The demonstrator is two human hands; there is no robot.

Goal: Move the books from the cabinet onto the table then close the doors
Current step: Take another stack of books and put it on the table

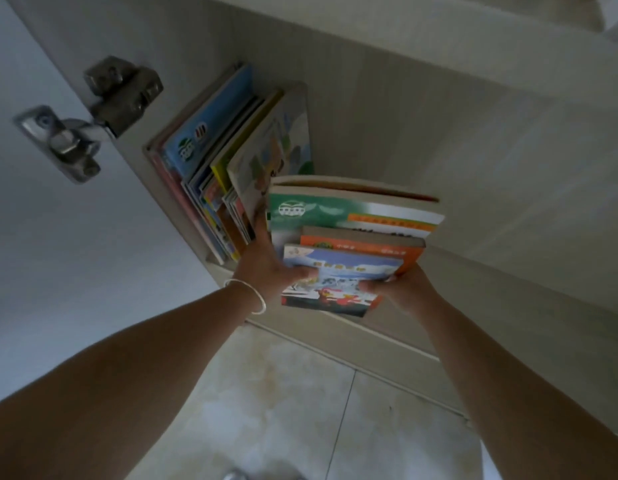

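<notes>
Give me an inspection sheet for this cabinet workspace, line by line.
Surface: cabinet shelf, pale wood; no table in view.
Job's things: stack of books held by both hands at the shelf's front; row of books standing against the left wall.
Clutter: nothing seen.
Hands: left hand grips the stack's left side, bracelet on the wrist; right hand grips its right side.
Cables: nothing seen.
Surroundings: open door with metal hinge; tiled floor below.
</notes>
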